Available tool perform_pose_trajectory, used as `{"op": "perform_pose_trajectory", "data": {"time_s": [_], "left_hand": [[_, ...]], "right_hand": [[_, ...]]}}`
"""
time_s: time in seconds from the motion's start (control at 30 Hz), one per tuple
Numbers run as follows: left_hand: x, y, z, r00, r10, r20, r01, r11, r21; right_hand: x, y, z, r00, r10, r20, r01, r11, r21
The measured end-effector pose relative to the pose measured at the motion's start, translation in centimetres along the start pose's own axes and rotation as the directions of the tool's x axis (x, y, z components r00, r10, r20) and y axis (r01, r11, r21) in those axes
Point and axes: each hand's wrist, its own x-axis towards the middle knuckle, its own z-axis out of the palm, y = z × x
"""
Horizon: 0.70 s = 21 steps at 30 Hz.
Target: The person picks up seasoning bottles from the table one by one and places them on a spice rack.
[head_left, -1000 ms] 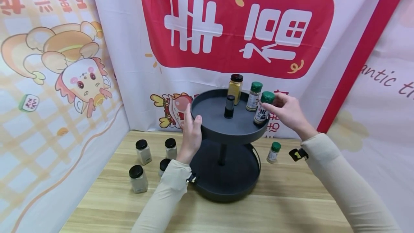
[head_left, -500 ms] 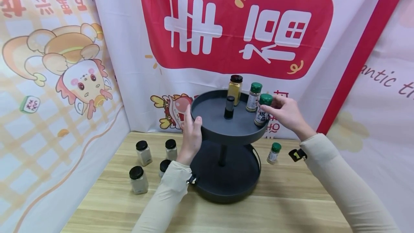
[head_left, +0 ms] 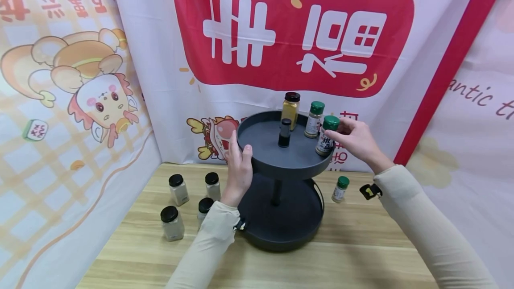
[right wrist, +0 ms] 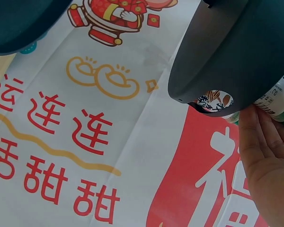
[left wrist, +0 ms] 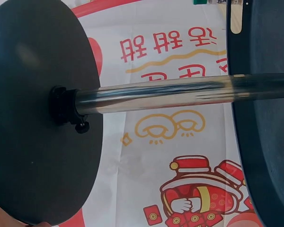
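Since the earliest frame we note one small shift: the gripped jar [head_left: 325,142], green-capped and labelled, has its cap slightly lower and farther to the left, and the left hand [head_left: 239,171] sits marginally farther right. The remaining jars show no displacement.

We find the two hands apart, on opposite sides of the upper tray [head_left: 265,148], a dark round piece with a raised wall. The left hand rests against the tray's outer side, fingers extended and thumb spread from them. The right hand [head_left: 358,141] pinches the gripped jar near its cap, thumb in front and fingers behind. This jar is just inside the tray's right wall, slightly tilted; we cannot tell whether its base touches the tray.

Also on the upper tray stand a second green-capped jar [head_left: 312,127], near the gripped one, and a yellow jar [head_left: 290,109] with a dark cap. A short dark cylinder [head_left: 284,134] rises near the middle.

Below, the lower tray [head_left: 257,220] rests on the counter [head_left: 337,262]; the left wrist view shows a shiny post [left wrist: 165,94] between the trays.

On the counter we record a small green-capped jar [head_left: 338,194] to the right and four black-capped jars [head_left: 172,229] to the left, one partly hidden by the left sleeve [head_left: 206,244].
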Motion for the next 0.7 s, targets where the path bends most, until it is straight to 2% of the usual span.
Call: {"op": "perform_pose_trajectory", "data": {"time_s": [0.27, 0.7], "left_hand": [[-0.39, 0.32, 0.11, 1.0, 0.006, -0.011, -0.006, 1.0, 0.014], [-0.2, 0.57, -0.2, 1.0, -0.002, -0.022, 0.002, 1.0, 0.025]], "right_hand": [[-0.06, -0.01, 0.02, 1.0, 0.012, 0.005, -0.012, 1.0, -0.002], [-0.04, -0.35, 0.17, 0.998, 0.059, 0.001, -0.059, 0.998, 0.016]]}}
